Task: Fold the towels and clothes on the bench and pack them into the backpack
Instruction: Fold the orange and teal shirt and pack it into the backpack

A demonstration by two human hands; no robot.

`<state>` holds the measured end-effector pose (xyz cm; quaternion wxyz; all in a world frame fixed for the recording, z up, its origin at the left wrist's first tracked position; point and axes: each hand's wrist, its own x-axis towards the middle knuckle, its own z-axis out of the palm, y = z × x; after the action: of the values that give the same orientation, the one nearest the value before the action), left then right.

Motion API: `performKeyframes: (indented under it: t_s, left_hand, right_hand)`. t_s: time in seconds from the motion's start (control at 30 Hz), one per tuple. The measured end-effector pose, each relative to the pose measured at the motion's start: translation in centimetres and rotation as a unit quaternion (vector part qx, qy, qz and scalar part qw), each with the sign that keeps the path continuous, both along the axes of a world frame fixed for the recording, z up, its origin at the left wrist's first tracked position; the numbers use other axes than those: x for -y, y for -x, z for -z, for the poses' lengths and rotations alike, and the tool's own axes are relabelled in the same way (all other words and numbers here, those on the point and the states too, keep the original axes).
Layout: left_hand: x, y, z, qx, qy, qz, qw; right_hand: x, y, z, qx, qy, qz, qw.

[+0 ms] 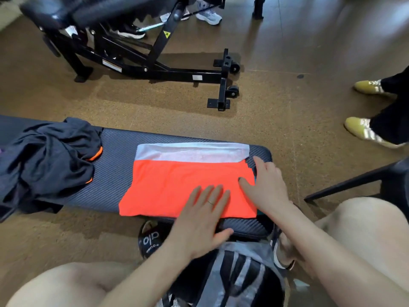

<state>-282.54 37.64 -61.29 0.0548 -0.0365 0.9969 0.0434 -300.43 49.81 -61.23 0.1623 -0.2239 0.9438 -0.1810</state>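
Orange garment (177, 185) flat on desk (117, 156) | left hand (199, 220), right hand (265, 187): fingers straight, pressing, gripping nothing | light, limp, slippery; lift by far corners | backpack (239, 273) below

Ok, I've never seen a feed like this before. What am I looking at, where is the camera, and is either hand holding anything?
There is no machine here: a person wears the camera on their head, so you look down past their knees. Both hands lie flat on a folded orange and white cloth that sits on a dark padded bench. The left hand and the right hand press it with straight fingers; neither holds anything. A crumpled dark garment waits at the bench's left end. The backpack stands between the person's knees. Other people's shoes and a black gym machine are behind.
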Motion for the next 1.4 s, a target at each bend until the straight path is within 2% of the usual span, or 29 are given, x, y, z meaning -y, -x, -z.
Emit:
performKeyframes:
  t_s: [0.1, 0.17, 0.33, 0.43, 0.57, 0.7, 0.87, 0.93, 1.07, 1.17, 1.27, 1.4]
  left_hand:
    - [-2.7, 0.1, 0.7, 0.056, 0.012, -0.021, 0.998]
    - [-3.4, 0.0, 1.0, 0.072, 0.024, -0.037, 0.996]
    - [-4.2, -1.2, 0.4, 0.069, 0.042, -0.035, 0.996]
    - [-4.9, -1.7, -0.5, 0.054, 0.058, -0.024, 0.997]
    - [-5.7, -2.9, -0.4, 0.018, 0.088, 0.036, 0.995]
    - [-5.5, -4.0, 0.5, -0.027, 0.096, 0.056, 0.993]
    - [-4.8, -5.1, 0.7, -0.066, 0.074, 0.067, 0.993]
    - [-4.8, -5.5, 0.6, -0.079, 0.066, 0.07, 0.992]
    - [-5.0, -6.1, 0.1, -0.098, 0.02, 0.07, 0.993]
    - [-4.8, -6.9, -0.8, -0.11, -0.035, 0.081, 0.99]
    - [-4.4, -7.9, -1.6, -0.114, -0.113, 0.094, 0.982]
    - [-3.3, -9.0, -2.8, -0.083, -0.231, 0.065, 0.967]
  right_hand:
    - [-1.3, -1.2, -0.2, 0.09, 0.036, 0.034, 0.995]
    - [-1.8, -1.7, 0.1, 0.11, 0.053, 0.037, 0.992]
    - [-2.8, -2.9, 0.3, 0.157, 0.089, 0.078, 0.98]
    - [-4.1, -3.9, 0.2, 0.215, 0.133, 0.123, 0.96]
    - [-6.7, -7.5, 0.2, 0.335, 0.211, 0.226, 0.89]
    - [-9.3, -10.7, 0.2, 0.447, 0.247, 0.244, 0.824]
    - [-10.3, -11.0, -0.1, 0.495, 0.239, 0.226, 0.804]
    - [-10.0, -10.4, -0.7, 0.547, 0.271, 0.23, 0.758]
    - [-9.3, -9.8, -1.3, 0.621, 0.335, 0.313, 0.636]
    - [-9.5, -9.4, -1.4, 0.64, 0.364, 0.341, 0.585]
    - [-9.1, -9.1, -2.2, 0.646, 0.366, 0.319, 0.589]
    - [-8.0, -9.4, -2.2, 0.589, 0.363, 0.341, 0.636]
